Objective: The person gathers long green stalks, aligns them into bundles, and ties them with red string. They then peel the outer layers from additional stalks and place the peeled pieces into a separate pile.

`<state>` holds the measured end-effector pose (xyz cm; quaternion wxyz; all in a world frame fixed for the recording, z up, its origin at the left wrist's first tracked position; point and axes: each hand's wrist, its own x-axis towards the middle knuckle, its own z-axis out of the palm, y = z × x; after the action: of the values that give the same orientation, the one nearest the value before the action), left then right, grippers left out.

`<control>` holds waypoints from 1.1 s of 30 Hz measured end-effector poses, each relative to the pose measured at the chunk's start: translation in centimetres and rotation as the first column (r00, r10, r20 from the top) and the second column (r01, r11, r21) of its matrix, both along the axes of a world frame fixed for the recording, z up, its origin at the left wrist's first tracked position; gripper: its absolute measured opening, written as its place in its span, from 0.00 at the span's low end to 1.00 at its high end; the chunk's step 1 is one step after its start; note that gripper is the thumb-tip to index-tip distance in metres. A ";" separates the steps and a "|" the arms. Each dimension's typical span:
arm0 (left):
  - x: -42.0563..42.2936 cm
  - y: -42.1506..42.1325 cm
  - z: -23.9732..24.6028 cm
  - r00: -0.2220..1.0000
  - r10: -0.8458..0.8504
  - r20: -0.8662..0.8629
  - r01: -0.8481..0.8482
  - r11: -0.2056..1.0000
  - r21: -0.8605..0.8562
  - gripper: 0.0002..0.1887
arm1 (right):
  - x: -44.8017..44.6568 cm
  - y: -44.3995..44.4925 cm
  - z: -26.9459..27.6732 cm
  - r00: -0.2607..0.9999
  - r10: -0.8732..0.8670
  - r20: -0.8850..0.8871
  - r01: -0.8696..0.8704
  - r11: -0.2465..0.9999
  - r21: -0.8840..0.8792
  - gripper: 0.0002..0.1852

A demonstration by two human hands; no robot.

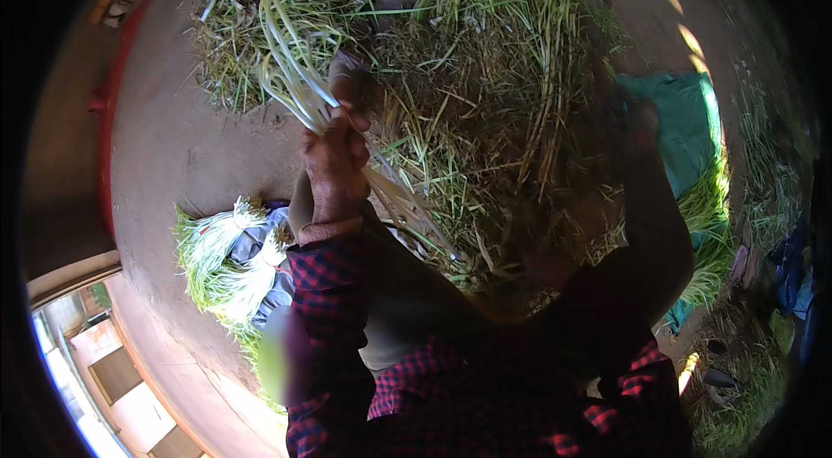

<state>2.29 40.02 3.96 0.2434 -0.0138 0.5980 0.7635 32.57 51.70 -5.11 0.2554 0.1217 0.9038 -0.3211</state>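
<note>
My left hand (335,156) is closed around a small bunch of long pale stalks (292,78). Their white-green upper part sticks out up and to the left, and thinner ends trail below the fist towards the lower right. Deep in shadow and blurred, my right hand (549,268) is low over the near edge of a heap of loose green and dry stalks (468,107); its fingers and anything in them are not clear. Part of the heap lies between my bent legs.
At the left, tied bundles of pale-stemmed greens (244,221) rest on a grey sheet (276,299). Another leafy pile (253,35) lies at the far left. To the right are a green sheet (679,133) and long green leaves (708,263). A doorway (84,354) is at lower left.
</note>
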 end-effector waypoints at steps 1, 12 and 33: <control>0.9 0.3 -0.7 0.999 -0.014 0.039 0.014 1.000 -0.005 0.04 | -0.6 0.5 0.9 0.995 -0.073 -0.061 0.073 0.997 0.006 0.19; 5.7 2.7 -4.0 0.965 -0.110 0.236 0.090 0.991 0.096 0.04 | -1.9 -2.4 1.1 0.923 -0.372 -0.092 0.224 0.719 -0.658 0.10; 8.5 1.3 -6.3 0.773 -0.394 0.497 0.421 0.905 0.061 0.11 | -2.4 -3.5 3.6 0.739 -0.633 0.230 0.568 0.403 -0.718 0.11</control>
<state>10.76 41.37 -2.34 0.5482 -0.0867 0.5236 0.6464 30.16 48.23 -1.52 0.1127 0.3082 0.5901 -0.7376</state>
